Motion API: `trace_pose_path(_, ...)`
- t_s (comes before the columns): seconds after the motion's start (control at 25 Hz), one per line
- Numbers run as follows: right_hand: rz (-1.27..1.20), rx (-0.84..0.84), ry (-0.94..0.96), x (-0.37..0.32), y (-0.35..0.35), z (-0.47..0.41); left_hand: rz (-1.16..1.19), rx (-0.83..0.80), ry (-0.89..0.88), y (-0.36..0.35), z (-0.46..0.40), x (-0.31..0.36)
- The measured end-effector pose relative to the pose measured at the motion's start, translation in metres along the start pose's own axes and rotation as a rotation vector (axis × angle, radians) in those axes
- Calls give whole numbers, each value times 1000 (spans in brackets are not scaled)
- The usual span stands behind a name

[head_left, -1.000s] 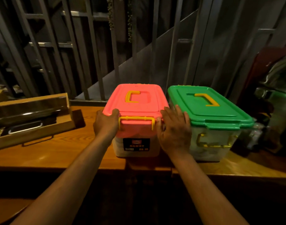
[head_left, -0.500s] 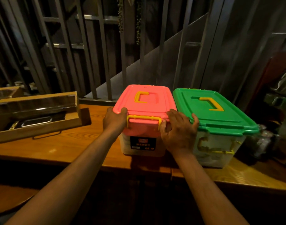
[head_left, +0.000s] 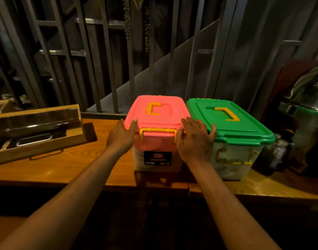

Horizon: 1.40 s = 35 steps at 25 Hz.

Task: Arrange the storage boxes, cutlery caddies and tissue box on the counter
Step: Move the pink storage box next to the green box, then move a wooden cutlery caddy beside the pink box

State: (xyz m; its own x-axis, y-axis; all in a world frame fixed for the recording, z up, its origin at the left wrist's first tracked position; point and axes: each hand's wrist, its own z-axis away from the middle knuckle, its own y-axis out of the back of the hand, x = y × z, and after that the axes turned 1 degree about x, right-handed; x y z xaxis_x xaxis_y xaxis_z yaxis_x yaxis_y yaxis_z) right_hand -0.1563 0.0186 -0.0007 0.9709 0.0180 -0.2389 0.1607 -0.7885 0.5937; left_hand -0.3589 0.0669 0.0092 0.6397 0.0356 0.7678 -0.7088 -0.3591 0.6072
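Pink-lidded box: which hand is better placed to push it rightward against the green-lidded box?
Left, probably: the left hand cups the free outer corner of the pink-lidded box and can push right. The right hand lies across the seam, fingers on the green-lidded box, in the way.
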Motion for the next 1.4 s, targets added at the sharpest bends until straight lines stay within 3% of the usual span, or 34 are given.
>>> trace_pose_path(0.28,-114,23,32,-97,-4,3,-302,194,-360,83,-1,-72)
trace_pose_path(0.48,-227,-58,65,-214,-47,19,-433,217,-421,161,-23,-158)
trace_pose_path(0.76,-403,-213,71,-375,-115,61,-570,234,-300,258,-81,-275)
trace_pose_path(1.2,-468,-521,180,-479,-225,46,-513,171,22,304,-200,-353)
trace_pose_path(1.28,-467,-554,246,-498,-243,34,-458,164,116,304,-227,-361)
trace_pose_path(1.4,-381,-612,380,-517,-267,24,-146,148,253,309,-255,-369)
